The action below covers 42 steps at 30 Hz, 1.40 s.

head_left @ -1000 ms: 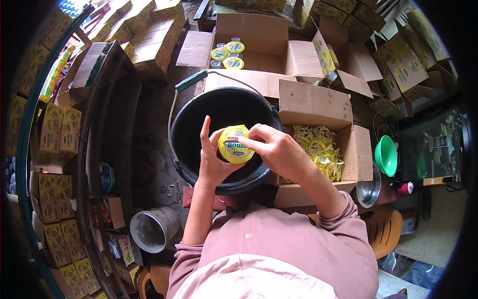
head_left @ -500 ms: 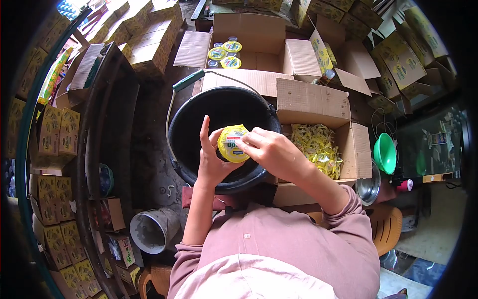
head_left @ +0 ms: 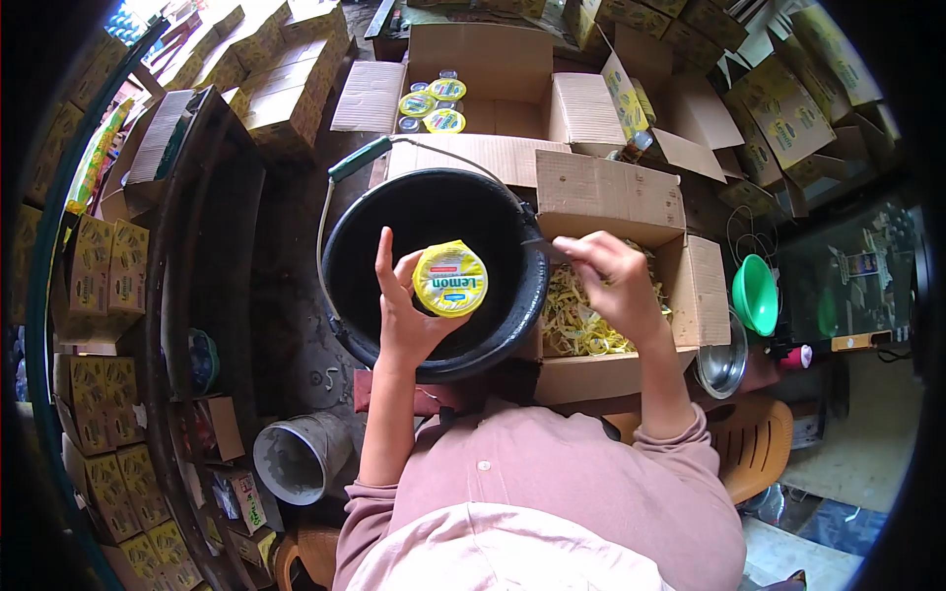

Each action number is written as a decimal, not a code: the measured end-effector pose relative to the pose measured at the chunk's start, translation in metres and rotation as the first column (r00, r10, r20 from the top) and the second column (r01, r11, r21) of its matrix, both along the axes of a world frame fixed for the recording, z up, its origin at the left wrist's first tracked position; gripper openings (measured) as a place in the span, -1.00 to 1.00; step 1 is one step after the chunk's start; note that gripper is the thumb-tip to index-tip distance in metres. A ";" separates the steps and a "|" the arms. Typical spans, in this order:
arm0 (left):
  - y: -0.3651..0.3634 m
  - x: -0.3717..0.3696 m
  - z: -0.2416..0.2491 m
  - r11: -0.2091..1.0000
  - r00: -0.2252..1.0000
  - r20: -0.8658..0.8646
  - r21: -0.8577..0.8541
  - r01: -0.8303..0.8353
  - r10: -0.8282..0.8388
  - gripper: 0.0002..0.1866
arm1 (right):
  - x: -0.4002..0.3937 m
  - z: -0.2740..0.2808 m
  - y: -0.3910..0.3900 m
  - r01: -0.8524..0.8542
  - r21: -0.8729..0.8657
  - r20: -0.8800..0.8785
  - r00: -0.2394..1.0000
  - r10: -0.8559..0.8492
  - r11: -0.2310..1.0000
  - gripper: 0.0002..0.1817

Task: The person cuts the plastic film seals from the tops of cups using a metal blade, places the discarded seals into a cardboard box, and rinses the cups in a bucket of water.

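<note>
My left hand (head_left: 407,310) grips a sealed plastic cup (head_left: 450,280) over the black bucket (head_left: 340,325). The cup's round yellow lid reads "Lemon" and faces up at me; its index finger points up, clear of the cup. My right hand (head_left: 619,286) is closed on a thin dark flat tool (head_left: 545,247) that sticks out leftward over the bucket's rim. What kind of tool it is I cannot make out. Below that hand, an open cardboard box (head_left: 611,187) holds a heap of yellow strips and scraps (head_left: 586,320), partly hidden by my hand and forearm.
Several yellow-lidded cups (head_left: 445,120) stand in an open carton (head_left: 481,59) beyond the bucket. A green bowl (head_left: 755,295) and a metal bowl (head_left: 724,362) are at the right. A grey pail (head_left: 296,458) lies at lower left. Stacked yellow cartons (head_left: 103,394) line the left side.
My right hand has moved off the cup lid, rightward to above the scraps box, and the dark tool now shows in it. My left hand still holds the cup, its lid fully visible.
</note>
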<state>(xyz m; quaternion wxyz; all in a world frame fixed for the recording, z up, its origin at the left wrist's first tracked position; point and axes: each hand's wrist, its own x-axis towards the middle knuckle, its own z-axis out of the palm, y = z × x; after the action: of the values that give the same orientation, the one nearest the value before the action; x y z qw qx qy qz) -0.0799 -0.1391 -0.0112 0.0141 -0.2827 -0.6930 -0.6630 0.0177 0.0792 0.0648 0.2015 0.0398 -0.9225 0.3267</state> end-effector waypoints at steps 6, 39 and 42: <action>0.000 0.000 0.000 1.000 1.000 0.013 -0.019 -0.021 0.022 0.26 | 0.018 -0.072 0.036 0.277 -0.864 0.367 0.918 0.149 0.420 -0.56; 0.002 0.001 -0.001 0.999 0.999 0.022 -0.043 0.031 -0.030 0.29 | 0.028 -0.090 0.079 0.182 -0.871 0.384 0.831 0.402 0.455 -0.49; 0.002 0.001 -0.001 0.998 0.999 0.021 -0.056 0.031 -0.030 0.29 | 0.015 -0.085 0.051 0.138 -0.921 0.300 0.846 0.440 0.364 -0.48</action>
<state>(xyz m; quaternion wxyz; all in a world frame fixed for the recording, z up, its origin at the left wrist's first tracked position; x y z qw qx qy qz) -0.0789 -0.1374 -0.0125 -0.0110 -0.2865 -0.7073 -0.6461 0.0332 0.1303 -0.0206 -0.0911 -0.0767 -0.5901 0.7985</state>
